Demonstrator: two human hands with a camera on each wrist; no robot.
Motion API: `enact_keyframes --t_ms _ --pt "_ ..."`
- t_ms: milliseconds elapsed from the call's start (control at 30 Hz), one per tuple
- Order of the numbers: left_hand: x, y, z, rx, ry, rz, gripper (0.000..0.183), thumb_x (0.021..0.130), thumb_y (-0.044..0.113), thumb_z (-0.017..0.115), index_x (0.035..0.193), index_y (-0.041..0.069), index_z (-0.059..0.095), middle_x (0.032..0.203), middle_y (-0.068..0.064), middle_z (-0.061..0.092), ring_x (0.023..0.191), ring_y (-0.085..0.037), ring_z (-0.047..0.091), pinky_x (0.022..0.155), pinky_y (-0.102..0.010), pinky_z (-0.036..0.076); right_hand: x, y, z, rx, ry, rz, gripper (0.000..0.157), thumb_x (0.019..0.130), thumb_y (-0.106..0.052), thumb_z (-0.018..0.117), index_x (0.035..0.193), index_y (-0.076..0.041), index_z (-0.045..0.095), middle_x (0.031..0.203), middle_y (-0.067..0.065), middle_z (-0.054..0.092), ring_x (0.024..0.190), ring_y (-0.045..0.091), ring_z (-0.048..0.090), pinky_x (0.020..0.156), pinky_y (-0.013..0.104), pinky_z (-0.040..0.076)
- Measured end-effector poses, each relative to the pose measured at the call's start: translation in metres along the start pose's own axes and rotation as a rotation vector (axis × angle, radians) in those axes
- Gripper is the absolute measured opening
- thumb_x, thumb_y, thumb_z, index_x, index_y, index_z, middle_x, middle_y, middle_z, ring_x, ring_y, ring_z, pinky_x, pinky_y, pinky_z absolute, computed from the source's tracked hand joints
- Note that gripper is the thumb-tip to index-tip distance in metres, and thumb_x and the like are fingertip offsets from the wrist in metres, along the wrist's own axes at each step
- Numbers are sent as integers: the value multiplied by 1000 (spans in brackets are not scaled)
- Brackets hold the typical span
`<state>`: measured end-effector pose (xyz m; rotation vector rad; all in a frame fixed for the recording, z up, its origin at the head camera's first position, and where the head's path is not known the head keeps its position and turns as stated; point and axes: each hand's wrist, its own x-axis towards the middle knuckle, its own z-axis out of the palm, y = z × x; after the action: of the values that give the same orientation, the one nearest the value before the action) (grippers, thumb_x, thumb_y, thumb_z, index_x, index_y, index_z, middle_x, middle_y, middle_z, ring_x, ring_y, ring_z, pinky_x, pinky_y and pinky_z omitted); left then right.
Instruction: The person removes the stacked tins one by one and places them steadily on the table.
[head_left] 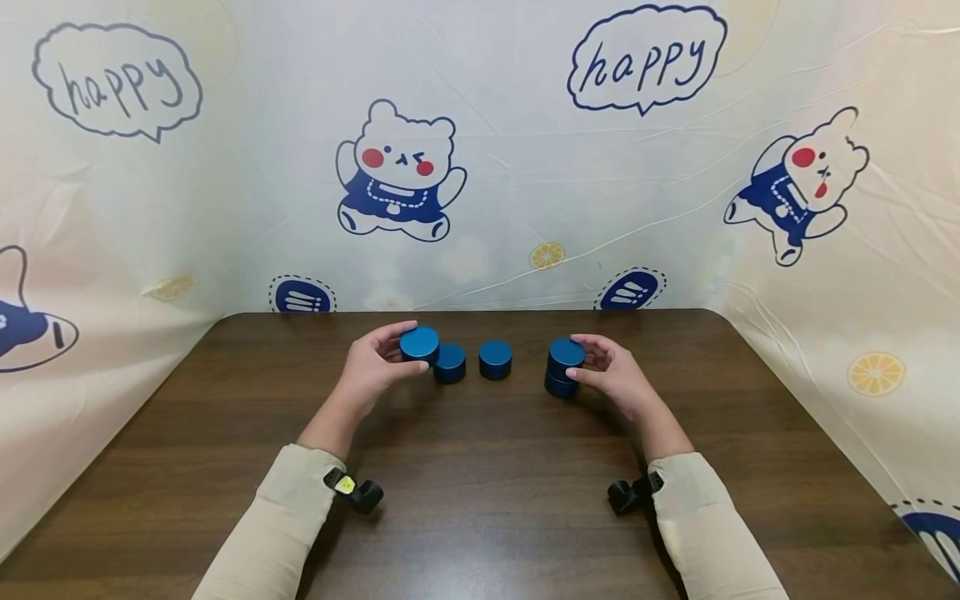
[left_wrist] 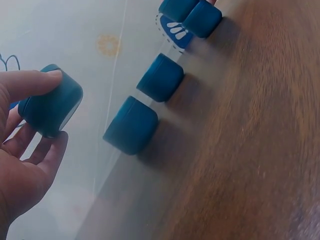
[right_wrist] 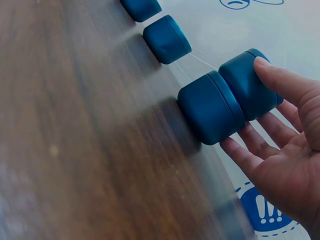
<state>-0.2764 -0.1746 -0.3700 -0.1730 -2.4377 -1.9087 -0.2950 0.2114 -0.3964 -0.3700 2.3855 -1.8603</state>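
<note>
My left hand (head_left: 378,362) holds a small blue round lidded jar (head_left: 418,342) between thumb and fingers, raised off the table; the left wrist view shows space beneath this jar. In the head view it partly overlaps a second blue jar (head_left: 450,365), which stands on the table. A third jar (head_left: 495,361) stands upright to the right of that one. Farther right, my right hand (head_left: 617,377) pinches an upper blue jar (right_wrist: 247,82) by its sides. This one sits on top of a lower jar (right_wrist: 207,107), lid upward, and their faces appear to touch.
The jars are near the far edge of a brown wooden table (head_left: 480,500). Behind it hangs a pale cloth (head_left: 510,167) printed with bears and lettering. A small black wrist camera (head_left: 366,497) is strapped over the left sleeve, another (head_left: 624,497) over the right.
</note>
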Motion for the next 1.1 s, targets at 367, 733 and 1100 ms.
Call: enact_keyframes --t_ms 367,733,1100 --pt "2 -9 -4 6 27 -42 65 80 8 81 139 15 54 142 -13 49 127 -32 48 106 -45 41 1 3 -1 6 1 12 60 87 -13 74 141 -8 48 140 17 50 126 35 48 105 51 40" --pt "6 -19 -9 21 46 -97 68 80 11 81 141 14 52 145 -14 45 130 -36 45 106 -48 40 1 2 -1 6 1 16 60 88 -13 74 141 -9 48 141 17 49 127 35 47 106 52 38" --pt "10 -30 -11 47 77 -120 67 80 10 81 141 14 52 145 -15 45 131 -35 44 107 -47 39 0 0 -1 9 -1 19 60 88 -12 74 142 -9 48 142 17 49 128 35 46 106 51 38"
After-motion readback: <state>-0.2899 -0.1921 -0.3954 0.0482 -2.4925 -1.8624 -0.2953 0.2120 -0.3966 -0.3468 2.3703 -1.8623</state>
